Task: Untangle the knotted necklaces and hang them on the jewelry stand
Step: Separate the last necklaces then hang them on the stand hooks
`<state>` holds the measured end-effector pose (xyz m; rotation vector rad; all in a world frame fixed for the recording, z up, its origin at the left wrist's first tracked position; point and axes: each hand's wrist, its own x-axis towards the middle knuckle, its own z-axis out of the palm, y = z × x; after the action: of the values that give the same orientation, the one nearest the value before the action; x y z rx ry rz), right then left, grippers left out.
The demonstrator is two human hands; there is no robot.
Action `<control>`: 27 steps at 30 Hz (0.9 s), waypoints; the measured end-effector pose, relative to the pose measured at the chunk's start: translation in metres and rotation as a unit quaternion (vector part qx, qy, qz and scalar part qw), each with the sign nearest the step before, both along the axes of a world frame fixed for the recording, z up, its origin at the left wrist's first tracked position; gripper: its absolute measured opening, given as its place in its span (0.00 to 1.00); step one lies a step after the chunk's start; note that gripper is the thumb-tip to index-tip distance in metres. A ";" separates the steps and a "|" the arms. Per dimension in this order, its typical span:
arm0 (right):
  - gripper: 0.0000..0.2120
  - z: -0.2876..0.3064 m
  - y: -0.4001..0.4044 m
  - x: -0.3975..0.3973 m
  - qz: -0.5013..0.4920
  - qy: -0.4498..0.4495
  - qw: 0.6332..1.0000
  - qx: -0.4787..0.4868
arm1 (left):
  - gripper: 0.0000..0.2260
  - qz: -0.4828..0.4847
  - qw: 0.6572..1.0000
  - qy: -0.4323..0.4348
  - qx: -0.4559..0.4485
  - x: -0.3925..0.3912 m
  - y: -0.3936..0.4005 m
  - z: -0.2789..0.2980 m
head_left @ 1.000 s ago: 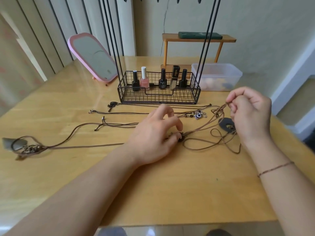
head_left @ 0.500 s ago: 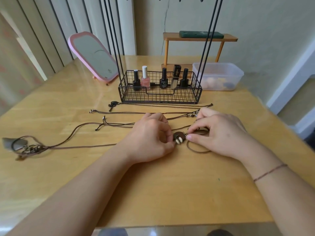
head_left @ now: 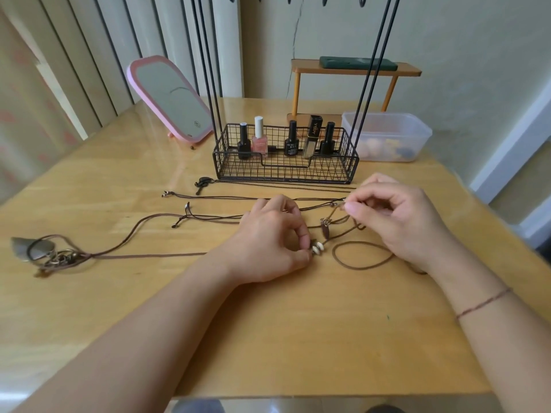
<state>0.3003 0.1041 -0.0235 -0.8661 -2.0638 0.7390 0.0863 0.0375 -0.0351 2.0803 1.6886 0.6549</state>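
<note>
Several brown and black cord necklaces (head_left: 226,198) lie tangled across the wooden table (head_left: 268,323). My left hand (head_left: 268,236) pinches a shell pendant (head_left: 317,249) at the knot. My right hand (head_left: 399,219) pinches a small metal charm (head_left: 343,204) and lifts its cord slightly. A loose brown cord loop (head_left: 362,254) lies below my right hand. Another pendant with a grey stone (head_left: 29,248) rests at the far left. The black wire jewelry stand (head_left: 284,171) stands behind the cords; its hooks are cut off at the top edge.
Nail polish bottles (head_left: 261,141) stand in the stand's basket. A pink mirror (head_left: 170,99) leans at back left. A clear plastic tub (head_left: 387,138) and a small wooden shelf (head_left: 354,70) with a dark phone sit at back right.
My right hand dropped from a raised pull down to the pendant beside my left hand, then rose a little with a charm pinched. My left hand stayed at the knot.
</note>
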 end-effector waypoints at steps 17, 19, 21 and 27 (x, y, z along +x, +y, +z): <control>0.08 0.017 0.005 0.025 0.160 0.234 0.952 -0.115 | 0.18 0.026 0.999 0.045 0.010 0.001 0.007 -0.008; 0.04 0.013 0.003 0.018 0.122 0.170 0.975 -0.069 | 0.21 0.018 1.000 0.004 0.024 0.002 0.006 -0.007; 0.06 0.007 0.003 0.006 0.080 0.128 0.988 -0.042 | 0.22 0.005 0.998 -0.048 0.040 0.001 0.005 -0.005; 0.03 0.004 0.003 -0.014 0.047 0.155 0.986 -0.025 | 0.17 -0.041 0.997 -0.056 0.035 0.007 0.006 -0.005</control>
<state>0.2864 0.1075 -0.0194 -0.6375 -1.8231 0.9180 0.0934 0.0435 -0.0401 2.1059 1.5327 0.7988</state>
